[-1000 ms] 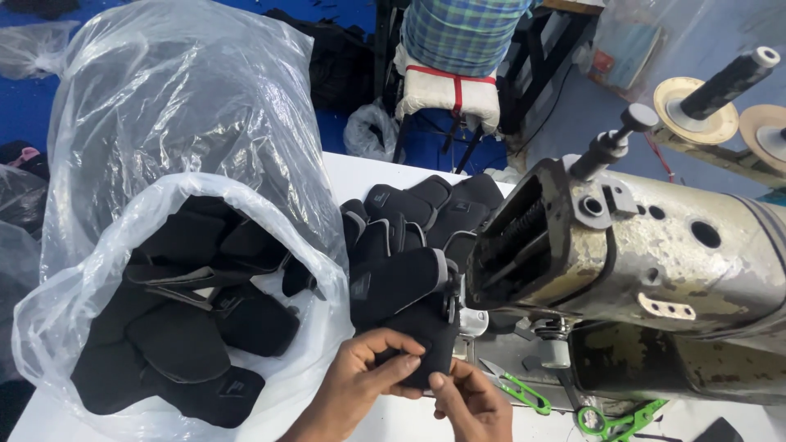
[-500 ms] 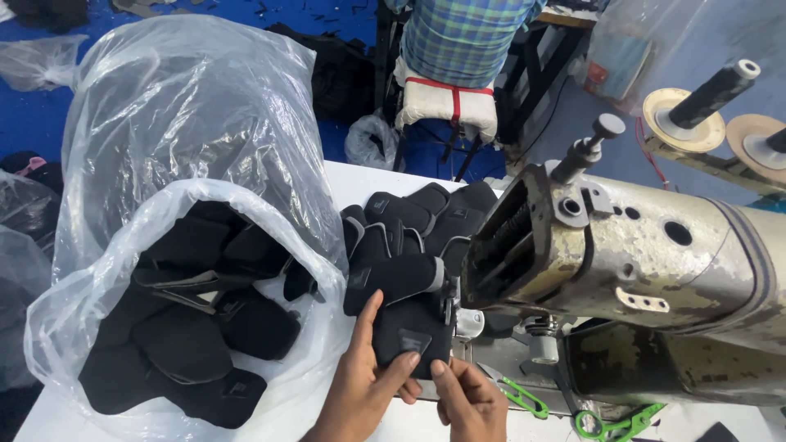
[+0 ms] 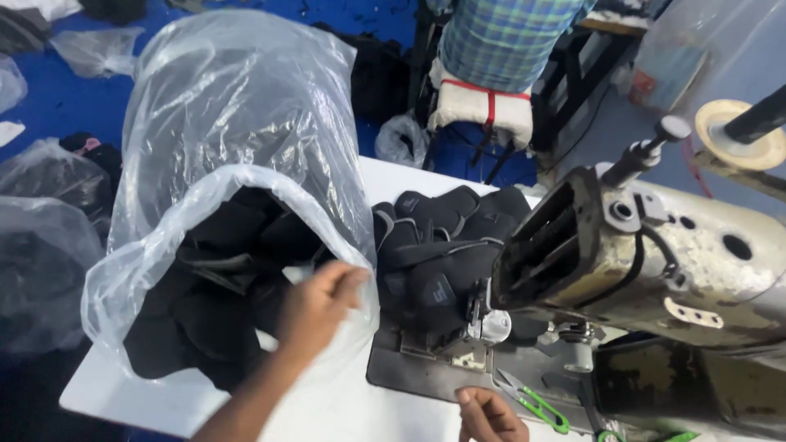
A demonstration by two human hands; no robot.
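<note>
My left hand (image 3: 315,303) reaches across to the rim of a big clear plastic bag (image 3: 237,176) and touches the plastic, with nothing seen in its fingers. The bag is full of black padded fabric pieces (image 3: 205,319). My right hand (image 3: 490,413) shows only partly at the bottom edge, fingers curled, on the dark bed (image 3: 409,372) of a worn cream sewing machine (image 3: 655,254). A pile of black pieces (image 3: 434,245) lies behind the needle area, between the bag and the machine head.
Green-handled snips (image 3: 540,408) lie on the bed right of my right hand. The white table (image 3: 344,409) ends at the left, where more plastic bags (image 3: 41,262) sit on the blue floor. A person in a checked shirt (image 3: 508,41) sits beyond the table.
Both hands were holding a black piece at the needle. My left hand has let go and swung left to the bag; my right hand has dropped lower.
</note>
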